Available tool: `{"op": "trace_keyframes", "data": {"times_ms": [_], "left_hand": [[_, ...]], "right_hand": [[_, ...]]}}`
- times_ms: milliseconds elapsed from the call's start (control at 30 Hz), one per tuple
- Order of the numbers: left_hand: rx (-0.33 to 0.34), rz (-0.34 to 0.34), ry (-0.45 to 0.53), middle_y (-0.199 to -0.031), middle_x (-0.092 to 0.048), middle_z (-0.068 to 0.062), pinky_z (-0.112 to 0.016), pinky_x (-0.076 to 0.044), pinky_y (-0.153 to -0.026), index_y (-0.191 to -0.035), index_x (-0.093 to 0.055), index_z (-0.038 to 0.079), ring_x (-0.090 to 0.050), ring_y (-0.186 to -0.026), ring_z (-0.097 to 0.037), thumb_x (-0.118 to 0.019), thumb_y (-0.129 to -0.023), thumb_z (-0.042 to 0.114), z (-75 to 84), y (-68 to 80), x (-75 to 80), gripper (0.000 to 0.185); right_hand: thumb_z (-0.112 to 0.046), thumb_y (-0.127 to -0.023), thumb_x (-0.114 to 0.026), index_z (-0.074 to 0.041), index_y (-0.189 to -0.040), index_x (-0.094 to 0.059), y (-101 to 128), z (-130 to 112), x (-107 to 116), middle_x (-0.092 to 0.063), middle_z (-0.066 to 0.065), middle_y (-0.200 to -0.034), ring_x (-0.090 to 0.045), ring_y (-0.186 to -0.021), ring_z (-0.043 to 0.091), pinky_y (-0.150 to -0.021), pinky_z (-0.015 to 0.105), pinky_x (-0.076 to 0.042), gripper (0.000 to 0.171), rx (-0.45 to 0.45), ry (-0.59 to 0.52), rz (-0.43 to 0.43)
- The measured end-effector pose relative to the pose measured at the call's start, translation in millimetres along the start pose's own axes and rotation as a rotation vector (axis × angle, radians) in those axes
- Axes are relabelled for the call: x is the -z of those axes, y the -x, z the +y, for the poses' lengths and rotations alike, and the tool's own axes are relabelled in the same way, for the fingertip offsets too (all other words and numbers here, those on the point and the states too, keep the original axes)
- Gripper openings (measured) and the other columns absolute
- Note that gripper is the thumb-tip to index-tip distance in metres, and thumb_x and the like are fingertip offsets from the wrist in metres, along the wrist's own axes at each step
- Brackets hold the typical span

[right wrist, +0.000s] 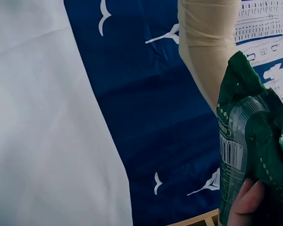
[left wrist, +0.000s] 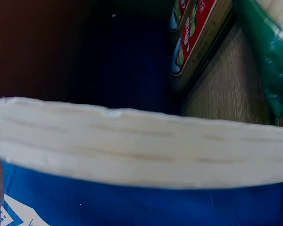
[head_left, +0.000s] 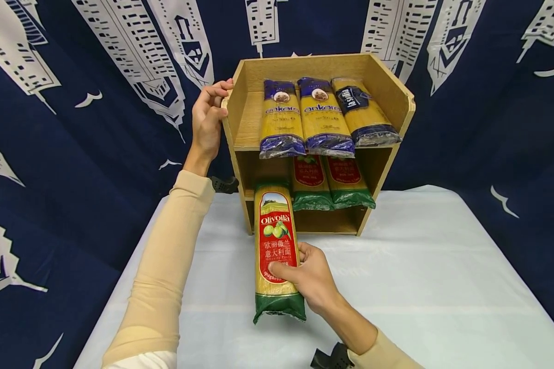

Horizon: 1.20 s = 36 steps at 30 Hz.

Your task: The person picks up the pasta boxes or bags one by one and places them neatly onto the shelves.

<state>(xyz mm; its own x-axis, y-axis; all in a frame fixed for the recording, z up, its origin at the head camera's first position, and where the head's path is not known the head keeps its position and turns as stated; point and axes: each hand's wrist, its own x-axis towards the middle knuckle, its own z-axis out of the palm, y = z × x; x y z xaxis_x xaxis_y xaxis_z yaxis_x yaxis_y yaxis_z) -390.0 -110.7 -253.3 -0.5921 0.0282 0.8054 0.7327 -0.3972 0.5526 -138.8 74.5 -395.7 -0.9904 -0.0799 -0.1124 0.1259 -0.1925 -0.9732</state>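
Observation:
In the head view my right hand grips the lower part of a spaghetti packet, its thumb across the red label. The packet's far end reaches the left side of the middle level of a small wooden shelf; its green near end sticks out in front. My left hand holds the shelf's left side wall near the top, thumb at the front edge. The left wrist view shows that wall's pale edge close up. From the right wrist, the packet's green end appears with fingertips pressed on it.
Two more green-ended spaghetti packets lie right of the held one on the middle level. Above them are two purple-and-yellow pasta packets and one dark-labelled packet. A white-covered table bears the shelf, before a dark blue patterned cloth.

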Motion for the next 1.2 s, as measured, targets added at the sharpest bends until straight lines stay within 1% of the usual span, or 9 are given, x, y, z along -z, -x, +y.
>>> {"op": "trace_keyframes", "data": {"times_ms": [267, 667, 800, 900, 1033, 1100, 1200], "left_hand": [[0.004, 0.005, 0.008, -0.117, -0.059, -0.013, -0.037, -0.036, -0.113, -0.097, -0.056, 0.005, -0.051, -0.131, -0.033, -0.052, -0.071, 0.012, -0.2, 1.8, -0.1, 0.027], [0.0, -0.002, 0.0, -0.117, -0.059, -0.012, -0.037, -0.036, -0.112, -0.098, -0.056, 0.005, -0.051, -0.131, -0.033, -0.053, -0.071, 0.015, -0.4, 0.9, 0.5, 0.029], [-0.001, -0.001, 0.0, -0.117, -0.059, -0.012, -0.037, -0.036, -0.112, -0.098, -0.056, 0.005, -0.051, -0.131, -0.034, -0.053, -0.071, 0.014, -1.3, 0.9, 0.6, 0.028], [0.0, -0.003, -0.003, -0.117, -0.06, -0.012, -0.037, -0.037, -0.112, -0.098, -0.056, 0.006, -0.051, -0.131, -0.035, -0.053, -0.071, 0.014, -1.9, 0.7, 0.9, 0.028], [-0.003, -0.001, 0.003, -0.117, -0.06, -0.012, -0.037, -0.037, -0.112, -0.097, -0.056, 0.005, -0.051, -0.131, -0.035, -0.053, -0.07, 0.014, -1.4, 0.4, 1.1, 0.028], [-0.005, 0.005, 0.003, -0.117, -0.06, -0.012, -0.037, -0.036, -0.113, -0.097, -0.056, 0.005, -0.051, -0.131, -0.034, -0.053, -0.07, 0.014, -1.4, 0.9, 0.5, 0.029], [-0.002, 0.01, -0.001, -0.117, -0.06, -0.012, -0.038, -0.035, -0.113, -0.097, -0.056, 0.005, -0.051, -0.131, -0.033, -0.054, -0.07, 0.015, -2.0, 1.2, -0.4, 0.029]], "right_hand": [[-0.002, -0.083, -0.076, 0.011, -0.119, -0.055, -17, -3, -1, -0.072, 0.02, -0.098, -0.074, -0.08, 0.029, -0.071, 0.04, -0.061, 0.044, -0.026, -0.059, 0.026], [-0.004, -0.084, -0.078, 0.01, -0.116, -0.058, -45, -8, -2, -0.073, 0.019, -0.096, -0.074, -0.078, 0.028, -0.071, 0.039, -0.061, 0.04, -0.017, -0.07, 0.084], [-0.006, -0.084, -0.078, 0.01, -0.115, -0.057, -56, -10, -2, -0.073, 0.019, -0.096, -0.074, -0.077, 0.026, -0.07, 0.038, -0.061, 0.041, -0.024, -0.073, 0.103], [-0.008, -0.085, -0.078, 0.01, -0.117, -0.056, -61, -12, -2, -0.073, 0.019, -0.099, -0.074, -0.079, 0.027, -0.072, 0.039, -0.061, 0.043, -0.039, -0.082, 0.112], [-0.008, -0.087, -0.077, 0.01, -0.124, -0.053, -60, -13, -1, -0.071, 0.02, -0.105, -0.074, -0.085, 0.028, -0.075, 0.04, -0.061, 0.047, -0.058, -0.11, 0.089], [-0.006, -0.088, -0.075, 0.009, -0.129, -0.049, -57, -12, 1, -0.07, 0.021, -0.112, -0.074, -0.09, 0.028, -0.078, 0.04, -0.061, 0.051, -0.06, -0.138, 0.056], [0.002, -0.088, -0.072, 0.008, -0.139, -0.04, -50, -9, 4, -0.063, 0.023, -0.124, -0.071, -0.099, 0.029, -0.082, 0.039, -0.06, 0.06, -0.044, -0.192, 0.002]]}}
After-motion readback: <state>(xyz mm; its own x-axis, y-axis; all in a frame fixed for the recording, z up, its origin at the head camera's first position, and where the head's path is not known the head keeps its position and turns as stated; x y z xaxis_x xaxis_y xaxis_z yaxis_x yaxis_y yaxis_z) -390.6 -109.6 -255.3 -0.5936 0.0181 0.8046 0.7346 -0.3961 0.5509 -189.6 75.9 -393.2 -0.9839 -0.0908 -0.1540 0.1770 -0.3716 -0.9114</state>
